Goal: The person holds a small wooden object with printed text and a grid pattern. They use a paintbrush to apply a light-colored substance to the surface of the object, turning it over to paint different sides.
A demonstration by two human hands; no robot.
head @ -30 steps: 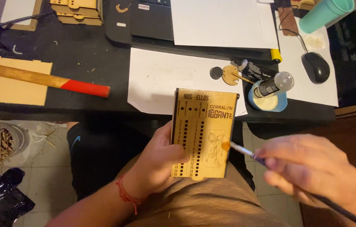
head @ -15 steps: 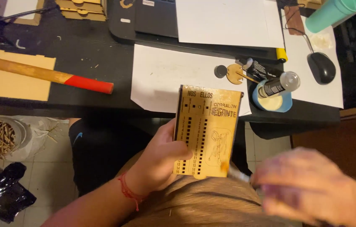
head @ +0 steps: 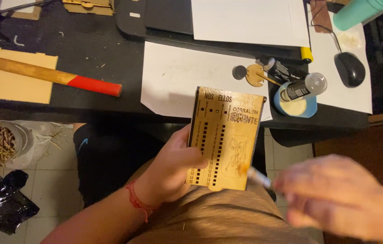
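The right hand (head: 340,199) is smeared by motion blur at the lower right, its fingers hard to separate and its wrist cut off by the frame edge. It is closed around a thin brush (head: 257,175), of which only the pale ferrule and tip show; the handle is hidden inside the hand. The brush tip touches the lower right of a wooden board (head: 225,138), on its engraved figure. The left hand (head: 173,169) grips the board by its left edge, thumb across the front, fingers hidden behind; a red cord circles the wrist. The board stands upright over the lap, just below the edge of the desk (head: 87,54). On the desk lie a red-tipped wooden handle (head: 46,76), white paper (head: 178,79), a bottle (head: 302,88) and a mouse (head: 349,68).
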